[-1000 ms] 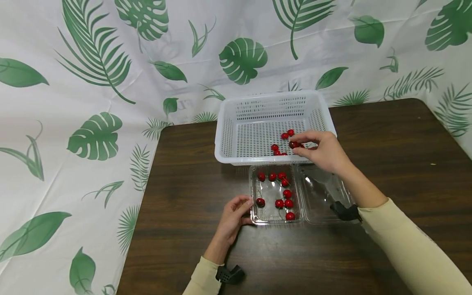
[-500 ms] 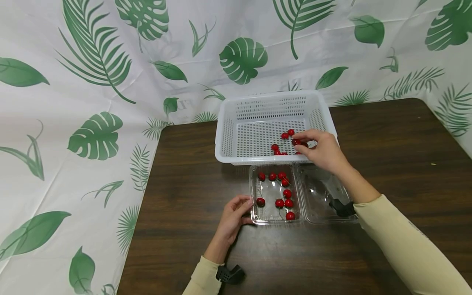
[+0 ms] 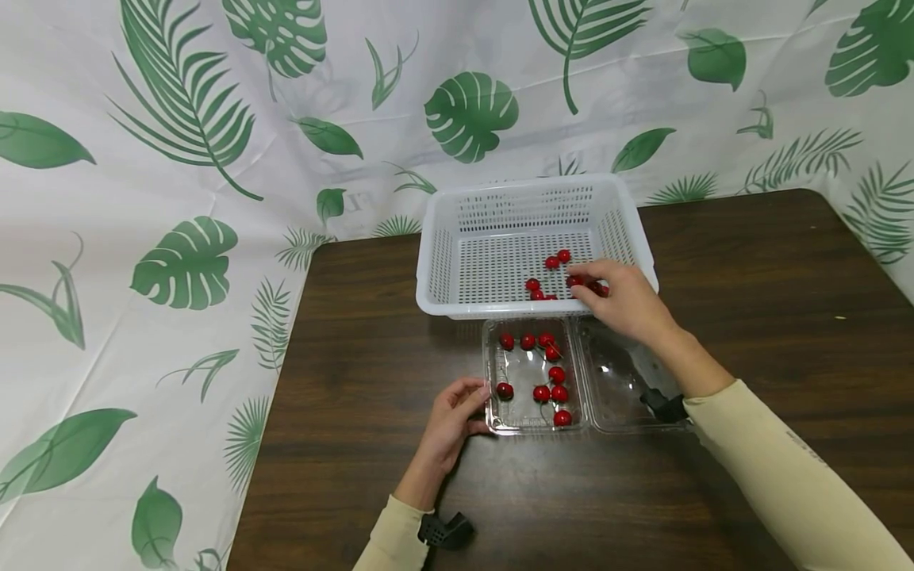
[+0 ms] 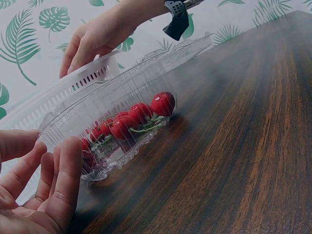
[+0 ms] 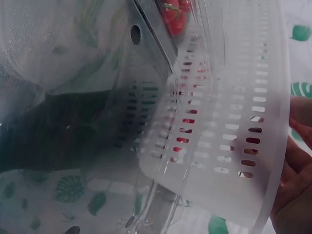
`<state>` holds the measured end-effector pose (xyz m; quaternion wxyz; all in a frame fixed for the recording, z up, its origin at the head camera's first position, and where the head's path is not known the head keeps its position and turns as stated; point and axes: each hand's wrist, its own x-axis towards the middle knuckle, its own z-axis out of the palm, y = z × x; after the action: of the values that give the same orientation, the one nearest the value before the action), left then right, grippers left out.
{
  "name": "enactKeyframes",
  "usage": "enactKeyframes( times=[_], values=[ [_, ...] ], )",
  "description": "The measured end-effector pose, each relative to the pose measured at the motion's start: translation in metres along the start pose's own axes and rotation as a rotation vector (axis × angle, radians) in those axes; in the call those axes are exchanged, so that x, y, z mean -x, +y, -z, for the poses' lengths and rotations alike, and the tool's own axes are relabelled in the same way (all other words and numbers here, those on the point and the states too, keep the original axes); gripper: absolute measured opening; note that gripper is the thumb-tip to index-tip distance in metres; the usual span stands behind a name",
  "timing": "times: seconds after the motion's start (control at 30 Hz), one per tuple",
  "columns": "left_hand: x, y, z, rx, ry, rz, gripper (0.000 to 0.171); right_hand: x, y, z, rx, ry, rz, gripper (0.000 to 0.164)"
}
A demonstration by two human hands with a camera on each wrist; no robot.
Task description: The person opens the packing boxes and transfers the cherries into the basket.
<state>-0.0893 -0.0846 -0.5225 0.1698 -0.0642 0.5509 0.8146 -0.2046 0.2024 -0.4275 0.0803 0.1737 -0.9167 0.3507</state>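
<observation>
In the head view my left hand grips the left edge of a clear plastic clamshell box, its lid folded open to the right. Thumb and fingers meet at the box's corner in the left wrist view. Several red cherries with stems lie in the box. Over the front right of a white perforated basket, my right hand pinches a cherry between thumb and fingertips. More red shows beneath that hand, partly hidden. In the right wrist view the basket wall covers most of the fingers.
Several more cherries lie on the basket floor. The basket stands directly behind the box on a dark wooden table. A white curtain with green leaves hangs behind the table. Each wrist wears a black camera mount.
My right hand has shifted slightly right and toward me within the basket, the cherry staying at its fingertips. More red shows beneath the palm. The left hand and box have not moved.
</observation>
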Motion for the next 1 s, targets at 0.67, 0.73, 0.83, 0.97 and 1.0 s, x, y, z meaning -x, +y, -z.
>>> enactKeyframes(
  times=[0.67,0.73,0.83,0.97,1.0],
  values=[
    [-0.001,-0.001,0.0,0.0,-0.003,-0.005,0.029,0.006,-0.012,0.005,0.004,0.107,0.094,0.022],
    [-0.001,-0.001,0.0,0.001,-0.002,-0.005,0.027,0.007,-0.018,0.005,-0.02,0.133,0.105,0.023],
    [-0.001,-0.001,0.0,-0.002,-0.007,-0.008,0.029,0.01,-0.03,0.006,-0.051,0.146,0.137,0.025],
    [-0.001,-0.001,0.0,-0.009,-0.013,-0.014,0.033,0.016,-0.044,0.004,-0.07,0.045,0.193,0.03],
    [0.0,-0.001,0.0,-0.009,-0.013,-0.015,0.032,0.018,-0.048,0.003,-0.073,-0.002,0.198,0.031]
  ],
)
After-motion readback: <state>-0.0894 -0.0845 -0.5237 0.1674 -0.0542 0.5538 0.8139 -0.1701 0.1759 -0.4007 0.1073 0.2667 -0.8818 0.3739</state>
